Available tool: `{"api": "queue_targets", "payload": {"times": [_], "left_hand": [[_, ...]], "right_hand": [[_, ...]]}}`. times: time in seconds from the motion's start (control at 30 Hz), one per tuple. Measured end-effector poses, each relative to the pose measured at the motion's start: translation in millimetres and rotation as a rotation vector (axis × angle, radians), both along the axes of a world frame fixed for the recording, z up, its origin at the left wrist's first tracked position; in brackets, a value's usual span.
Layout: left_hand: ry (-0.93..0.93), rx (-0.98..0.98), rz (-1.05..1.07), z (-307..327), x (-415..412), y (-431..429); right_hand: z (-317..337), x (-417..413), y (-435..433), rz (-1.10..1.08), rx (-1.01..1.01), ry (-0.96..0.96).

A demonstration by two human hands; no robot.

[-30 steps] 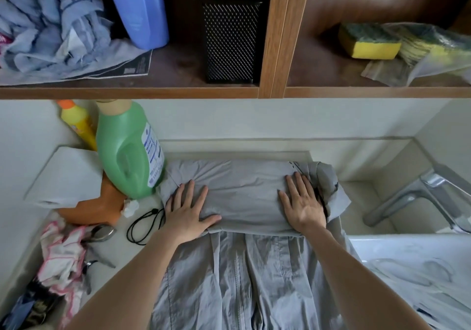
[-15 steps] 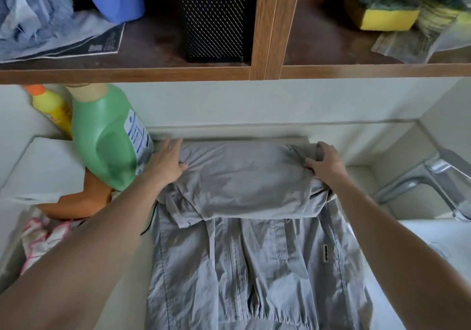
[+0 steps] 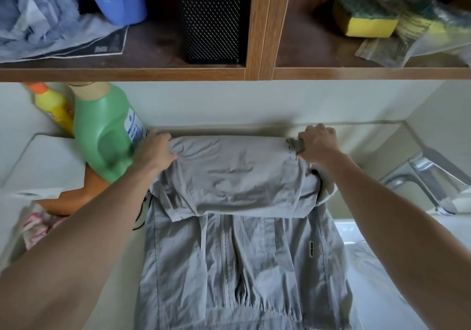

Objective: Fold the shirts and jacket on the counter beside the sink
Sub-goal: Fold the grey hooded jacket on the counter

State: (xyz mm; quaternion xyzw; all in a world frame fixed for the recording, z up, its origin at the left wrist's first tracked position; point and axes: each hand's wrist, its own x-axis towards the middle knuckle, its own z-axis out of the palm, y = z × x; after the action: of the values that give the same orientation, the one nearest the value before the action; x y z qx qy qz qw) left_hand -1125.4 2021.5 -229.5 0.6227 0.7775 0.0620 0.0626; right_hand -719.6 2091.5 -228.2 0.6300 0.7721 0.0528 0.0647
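Fingers curled, left hand [image 3: 155, 151] and right hand [image 3: 316, 143] each grip a far corner of the jacket [image 3: 234, 248], spread on the counter [image 3: 119, 299] between green bottle [image 3: 104, 135] and sink [image 3: 369, 240]. A hasty pull could knock that bottle beside the left hand, or undo the fold.

Pale counter [image 3: 130, 260]: grey jacket [image 3: 229, 253], green bottle [image 3: 102, 138], yellow bottle [image 3: 54, 107], patterned cloth [image 3: 35, 227].

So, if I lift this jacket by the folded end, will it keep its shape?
Probably not: the jacket looks thin and crumpled, so it will likely sag and unfold. It seems light and may slide on the counter.
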Motion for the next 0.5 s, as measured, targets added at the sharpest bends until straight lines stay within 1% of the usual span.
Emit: {"api": "queue_targets", "payload": {"times": [0.07, 0.13, 0.23, 0.3, 0.37, 0.5], "left_hand": [[-0.034, 0.11, 0.012, 15, -2, -8], [-0.082, 0.223, -0.013, 32, -2, -18], [-0.187, 0.341, -0.033, 51, -1, -43], [-0.273, 0.377, -0.049, 55, 3, -75], [-0.355, 0.383, -0.054, 50, 6, -112], [-0.448, 0.312, -0.033, 24, 11, -176]], "right_hand": [[18, 4, -5, -0.038, 0.032, 0.164], [34, 7, -14, -0.041, 0.118, 0.285], [50, 15, -37, 0.023, 0.318, 0.365], [55, 23, -62, 0.063, 0.374, 0.363], [56, 33, -89, 0.097, 0.332, 0.353], [39, 52, -146, 0.178, 0.121, 0.336]]}}
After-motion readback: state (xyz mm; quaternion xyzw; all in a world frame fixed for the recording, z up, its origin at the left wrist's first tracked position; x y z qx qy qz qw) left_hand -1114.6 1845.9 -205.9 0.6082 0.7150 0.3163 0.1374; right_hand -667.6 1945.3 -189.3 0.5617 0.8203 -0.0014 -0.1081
